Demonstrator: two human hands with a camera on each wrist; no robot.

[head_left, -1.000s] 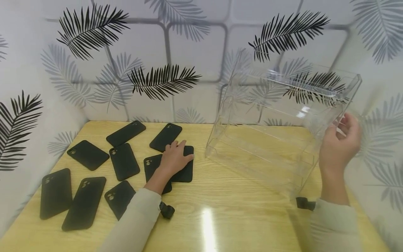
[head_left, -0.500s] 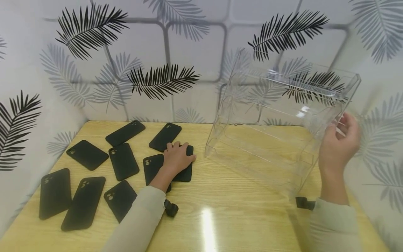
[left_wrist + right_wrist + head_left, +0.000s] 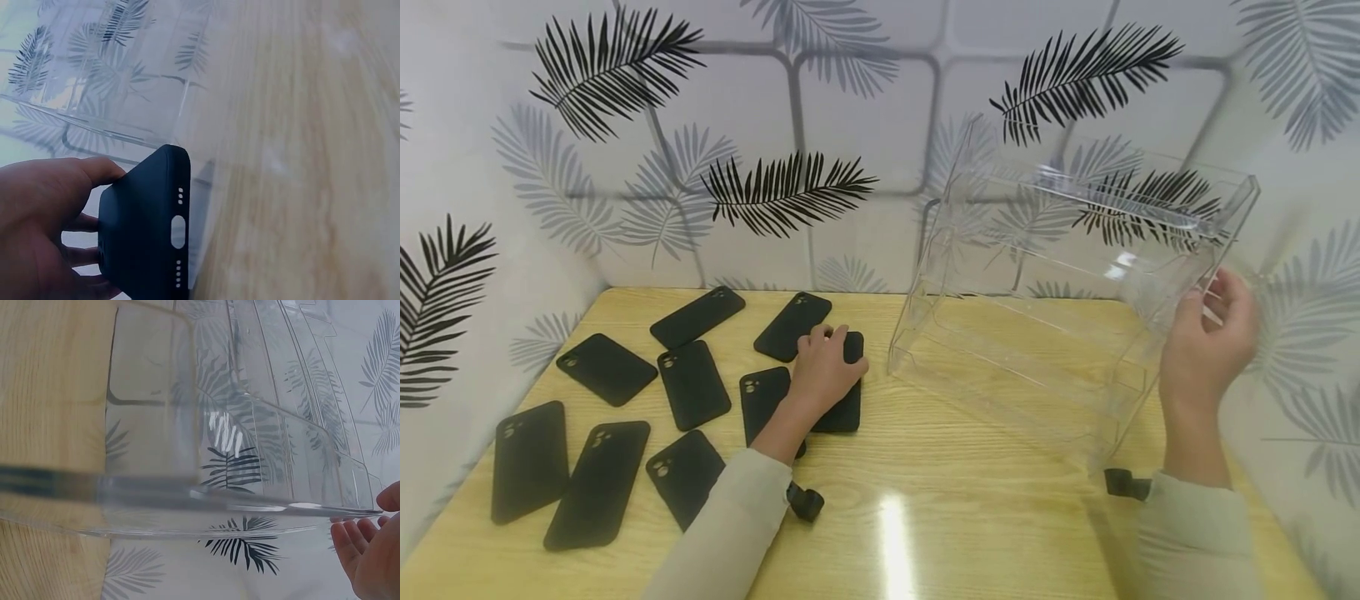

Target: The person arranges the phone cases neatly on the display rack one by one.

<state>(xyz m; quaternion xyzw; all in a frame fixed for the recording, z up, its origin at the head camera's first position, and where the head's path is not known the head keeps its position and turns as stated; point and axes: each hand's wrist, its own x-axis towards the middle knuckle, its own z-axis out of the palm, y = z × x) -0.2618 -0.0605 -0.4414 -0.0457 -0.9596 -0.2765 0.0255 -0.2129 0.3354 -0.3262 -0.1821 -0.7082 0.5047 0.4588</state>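
My left hand (image 3: 826,372) grips a black phone case (image 3: 847,408) by its sides, thumb on one edge and fingers on the other. In the left wrist view the port end of this phone case (image 3: 144,219) faces the camera, showing a charging hole and small speaker holes close over the wood. Another black phone case (image 3: 763,396) lies partly under my left wrist. On the right stands a clear acrylic tiered rack (image 3: 1022,367), leaning back. My right hand (image 3: 1213,333) pinches its right side panel between thumb and fingers; the right wrist view shows the panel's edge (image 3: 300,507) at the fingertips.
Several more black phone cases lie spread over the left of the wooden table (image 3: 925,467), among them one near the back (image 3: 793,325) and one at the front left (image 3: 598,483). A leaf-patterned wall covering (image 3: 865,125) encloses the back and sides.
The left hand has closed round the phone case, and the case's far end has come up a little. My right hand and the rack have stayed in place.
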